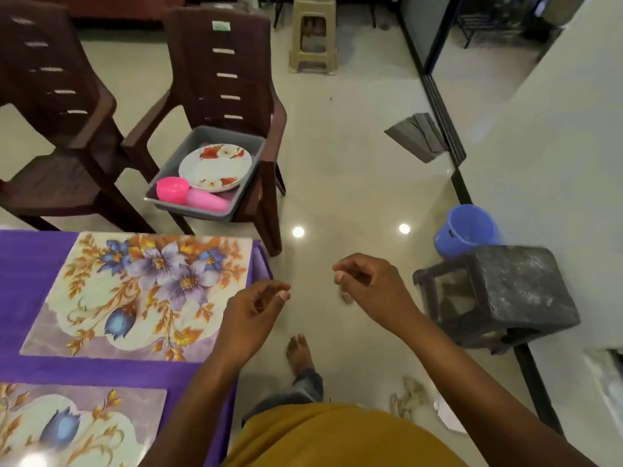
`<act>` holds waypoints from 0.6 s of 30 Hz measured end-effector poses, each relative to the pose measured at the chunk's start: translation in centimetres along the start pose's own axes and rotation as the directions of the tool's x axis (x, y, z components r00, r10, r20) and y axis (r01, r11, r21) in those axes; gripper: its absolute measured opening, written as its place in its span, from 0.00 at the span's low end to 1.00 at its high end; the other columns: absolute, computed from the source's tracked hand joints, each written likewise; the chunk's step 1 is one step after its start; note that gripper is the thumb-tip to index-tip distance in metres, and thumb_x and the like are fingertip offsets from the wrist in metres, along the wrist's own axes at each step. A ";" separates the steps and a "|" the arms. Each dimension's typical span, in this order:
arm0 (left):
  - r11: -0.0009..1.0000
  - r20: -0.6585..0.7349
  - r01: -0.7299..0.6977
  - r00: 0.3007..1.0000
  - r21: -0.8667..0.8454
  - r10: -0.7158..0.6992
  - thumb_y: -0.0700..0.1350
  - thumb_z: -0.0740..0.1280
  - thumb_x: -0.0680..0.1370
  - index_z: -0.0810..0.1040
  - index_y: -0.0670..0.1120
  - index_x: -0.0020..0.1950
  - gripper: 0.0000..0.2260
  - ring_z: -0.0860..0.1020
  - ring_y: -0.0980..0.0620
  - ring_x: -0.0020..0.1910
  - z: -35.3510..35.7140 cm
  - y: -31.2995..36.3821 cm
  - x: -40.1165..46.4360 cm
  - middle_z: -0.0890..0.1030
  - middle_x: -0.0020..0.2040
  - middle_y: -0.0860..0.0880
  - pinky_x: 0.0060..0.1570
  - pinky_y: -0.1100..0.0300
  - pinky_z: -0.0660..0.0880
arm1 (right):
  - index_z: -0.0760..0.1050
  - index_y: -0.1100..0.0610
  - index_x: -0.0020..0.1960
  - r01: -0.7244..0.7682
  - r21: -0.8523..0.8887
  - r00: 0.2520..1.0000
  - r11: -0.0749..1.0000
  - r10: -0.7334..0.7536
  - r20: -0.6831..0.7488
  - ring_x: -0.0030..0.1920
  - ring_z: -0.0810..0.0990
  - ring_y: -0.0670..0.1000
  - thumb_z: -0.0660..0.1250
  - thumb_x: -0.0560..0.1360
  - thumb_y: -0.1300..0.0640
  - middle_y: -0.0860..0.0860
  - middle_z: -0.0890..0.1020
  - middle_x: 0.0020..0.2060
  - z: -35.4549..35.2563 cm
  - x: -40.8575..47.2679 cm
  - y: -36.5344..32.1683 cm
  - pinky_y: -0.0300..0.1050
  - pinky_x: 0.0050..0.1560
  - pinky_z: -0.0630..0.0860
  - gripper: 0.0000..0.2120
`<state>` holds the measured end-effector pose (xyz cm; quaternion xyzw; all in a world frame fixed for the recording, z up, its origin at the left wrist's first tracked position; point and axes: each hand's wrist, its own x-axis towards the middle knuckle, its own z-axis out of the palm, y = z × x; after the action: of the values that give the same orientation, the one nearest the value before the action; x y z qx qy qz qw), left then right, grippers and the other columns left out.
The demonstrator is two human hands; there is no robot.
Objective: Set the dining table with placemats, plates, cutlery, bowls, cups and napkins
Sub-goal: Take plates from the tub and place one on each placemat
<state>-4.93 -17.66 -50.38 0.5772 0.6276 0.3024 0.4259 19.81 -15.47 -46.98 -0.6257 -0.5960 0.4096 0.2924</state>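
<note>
Left hand (254, 306) and right hand (362, 281) hang over bare floor just off the table's (20, 264) right edge, fingers loosely curled, holding nothing. Two floral placemats (141, 291) lie flat on the purple cloth. Ahead, a chair (222, 79) carries a grey tray (202, 210) with plate (215, 166), pink bowl (172, 190) and pink cup (207, 200); a dark stool (515, 291) and blue bucket (468, 230) bound the floor on the right.

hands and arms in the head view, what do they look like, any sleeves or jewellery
Both arms are bare from the bottom of the frame up to the hands: no sleeves, watch, bangles or rings show on the left hand or right hand. The fingernails look light and unpainted. The only clothing nearby is a mustard-yellow top at the torso.
</note>
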 end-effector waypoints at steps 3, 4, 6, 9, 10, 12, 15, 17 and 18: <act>1.000 0.011 0.007 1.000 -0.021 -0.006 0.50 0.69 0.82 0.84 0.56 0.59 0.07 0.82 0.65 0.54 -2.3 -0.2 4.6 0.85 0.53 0.62 0.53 0.67 0.78 | 0.84 0.47 0.55 -0.029 -0.032 0.998 0.999 0.030 0.051 0.47 0.84 0.41 0.71 0.79 0.52 0.41 0.85 0.45 0.9 5.6 -1.7 0.35 0.50 0.79 0.05; 1.000 0.009 0.011 1.000 -0.018 -0.011 0.49 0.69 0.83 0.84 0.56 0.59 0.07 0.82 0.65 0.54 -3.0 -0.3 6.1 0.86 0.52 0.61 0.53 0.67 0.79 | 0.84 0.48 0.55 -0.033 -0.043 0.997 0.999 0.036 0.069 0.47 0.84 0.41 0.71 0.79 0.52 0.42 0.86 0.45 1.2 7.6 -2.3 0.37 0.51 0.80 0.06; 0.999 -0.010 0.030 0.999 -0.017 -0.030 0.47 0.69 0.83 0.84 0.55 0.57 0.06 0.83 0.65 0.51 -4.4 -0.4 8.7 0.86 0.50 0.60 0.51 0.70 0.78 | 0.84 0.48 0.56 -0.033 -0.050 0.994 0.998 0.038 0.098 0.47 0.84 0.43 0.71 0.79 0.52 0.42 0.86 0.45 1.8 10.9 -3.5 0.38 0.51 0.80 0.06; 0.999 -0.062 0.030 0.998 -0.022 -0.032 0.43 0.69 0.83 0.85 0.52 0.57 0.07 0.83 0.64 0.48 -5.8 -0.4 11.8 0.87 0.47 0.58 0.47 0.74 0.76 | 0.83 0.48 0.57 -0.025 -0.053 0.987 0.998 0.033 0.159 0.48 0.84 0.43 0.71 0.80 0.51 0.42 0.85 0.46 2.5 14.9 -4.8 0.37 0.52 0.80 0.07; 0.999 -0.078 0.037 0.996 -0.029 -0.039 0.43 0.69 0.83 0.85 0.51 0.57 0.07 0.83 0.64 0.48 -6.2 -0.6 12.9 0.87 0.47 0.59 0.46 0.74 0.75 | 0.83 0.48 0.57 -0.022 -0.060 0.983 0.998 0.033 0.181 0.48 0.84 0.43 0.71 0.80 0.51 0.42 0.85 0.47 2.8 16.3 -5.2 0.38 0.53 0.80 0.07; 0.997 -0.105 0.060 0.992 -0.049 -0.064 0.44 0.69 0.83 0.86 0.51 0.59 0.08 0.83 0.64 0.49 -6.8 -1.0 14.8 0.86 0.49 0.60 0.47 0.72 0.76 | 0.83 0.47 0.56 -0.014 -0.076 0.975 0.997 0.031 0.220 0.48 0.84 0.44 0.71 0.80 0.51 0.42 0.85 0.47 3.3 19.3 -5.5 0.40 0.54 0.81 0.06; 0.991 -0.153 0.110 0.981 -0.080 -0.121 0.47 0.68 0.83 0.86 0.52 0.60 0.08 0.83 0.62 0.52 -7.3 -1.5 17.6 0.85 0.52 0.60 0.52 0.64 0.80 | 0.83 0.47 0.55 0.004 -0.083 0.963 0.997 0.018 0.269 0.48 0.84 0.44 0.71 0.80 0.51 0.42 0.85 0.47 3.9 23.9 -6.0 0.42 0.54 0.82 0.05; 0.984 -0.189 0.121 0.971 -0.131 -0.145 0.50 0.69 0.83 0.86 0.52 0.59 0.08 0.83 0.59 0.53 -7.4 -1.6 19.7 0.86 0.51 0.60 0.54 0.61 0.81 | 0.83 0.47 0.54 0.034 -0.084 0.954 0.996 -0.008 0.300 0.48 0.85 0.44 0.71 0.80 0.52 0.42 0.85 0.47 4.2 27.5 -6.4 0.43 0.54 0.82 0.05; 0.981 -0.197 0.127 0.968 -0.147 -0.155 0.53 0.68 0.82 0.85 0.53 0.59 0.10 0.84 0.58 0.53 -7.5 -1.4 20.5 0.86 0.51 0.60 0.55 0.59 0.81 | 0.83 0.47 0.54 0.057 -0.085 0.951 0.995 -0.028 0.309 0.48 0.85 0.44 0.71 0.80 0.52 0.42 0.85 0.47 4.3 29.1 -6.6 0.43 0.54 0.82 0.04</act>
<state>-11.61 3.13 -52.03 0.4664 0.6866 0.3712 0.4163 11.48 13.50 -48.26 -0.5545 -0.6658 0.4674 0.1756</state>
